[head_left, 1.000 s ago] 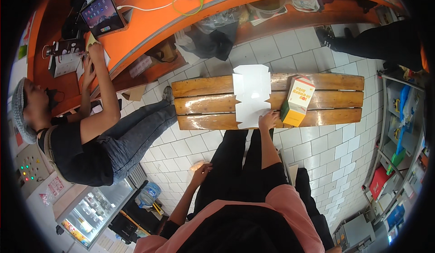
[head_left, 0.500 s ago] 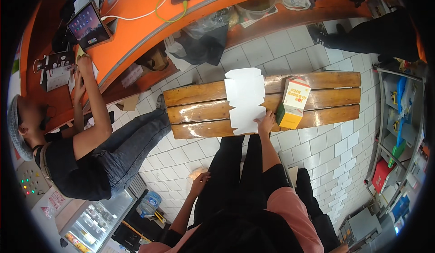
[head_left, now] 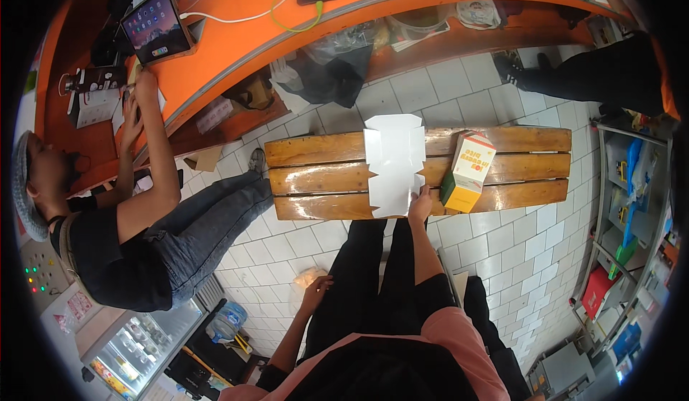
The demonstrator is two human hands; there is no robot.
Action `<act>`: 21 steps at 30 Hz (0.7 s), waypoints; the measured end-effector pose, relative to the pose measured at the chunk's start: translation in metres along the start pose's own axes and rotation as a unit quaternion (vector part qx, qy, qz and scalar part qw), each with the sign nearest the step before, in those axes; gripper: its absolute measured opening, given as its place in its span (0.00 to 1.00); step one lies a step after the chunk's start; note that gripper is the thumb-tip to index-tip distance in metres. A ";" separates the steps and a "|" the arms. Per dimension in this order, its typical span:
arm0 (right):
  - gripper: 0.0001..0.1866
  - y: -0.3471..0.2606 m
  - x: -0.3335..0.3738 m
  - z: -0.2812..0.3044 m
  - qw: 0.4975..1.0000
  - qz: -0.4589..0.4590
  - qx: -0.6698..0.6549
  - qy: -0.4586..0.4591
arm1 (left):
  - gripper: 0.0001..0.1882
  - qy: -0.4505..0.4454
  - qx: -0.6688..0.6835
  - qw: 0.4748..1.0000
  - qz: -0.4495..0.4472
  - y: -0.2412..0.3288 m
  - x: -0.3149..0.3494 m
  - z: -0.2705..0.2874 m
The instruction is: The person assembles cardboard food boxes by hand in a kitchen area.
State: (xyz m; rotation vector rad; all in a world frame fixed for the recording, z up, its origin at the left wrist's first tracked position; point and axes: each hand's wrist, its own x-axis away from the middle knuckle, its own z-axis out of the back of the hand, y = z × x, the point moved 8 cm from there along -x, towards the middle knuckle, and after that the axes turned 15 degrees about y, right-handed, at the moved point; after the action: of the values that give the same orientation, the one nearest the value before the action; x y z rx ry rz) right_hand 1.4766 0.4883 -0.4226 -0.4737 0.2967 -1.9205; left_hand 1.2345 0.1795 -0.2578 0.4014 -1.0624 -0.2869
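Head view looks down on a wooden tabletop [head_left: 323, 178] where a flat white box blank [head_left: 392, 162] lies across the slats. Right hand [head_left: 420, 205] rests on the blank's near corner, its grip pressing the card rather than closing around it, much as half a second ago. Left hand [head_left: 317, 290] hangs loose at about eight o'clock, grasping nothing. An assembled yellow and white carton [head_left: 468, 171] stands just beside the blank, at three o'clock from it. A seated person [head_left: 136, 221] at nine o'clock reaches toward an orange counter [head_left: 237, 35].
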 end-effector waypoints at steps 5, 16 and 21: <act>0.14 0.001 -0.007 0.017 0.990 0.063 -0.124 -0.011 | 0.14 -0.005 0.017 1.000 0.005 -0.001 -0.006 0.000; 0.15 -0.046 0.010 0.072 0.865 -0.154 -0.412 -0.240 | 0.17 -0.010 0.167 0.986 0.000 0.053 -0.023 -0.009; 0.15 -0.108 0.062 0.139 0.867 -0.046 -0.376 -0.323 | 0.27 -0.034 0.442 0.896 0.018 0.138 -0.019 -0.002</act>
State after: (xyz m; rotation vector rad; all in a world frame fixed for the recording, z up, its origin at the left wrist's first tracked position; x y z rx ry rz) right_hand 1.4304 0.4749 -0.2422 -1.6284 0.5798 -1.5553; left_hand 1.2328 0.3111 -0.2114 1.1931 -1.2293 0.2480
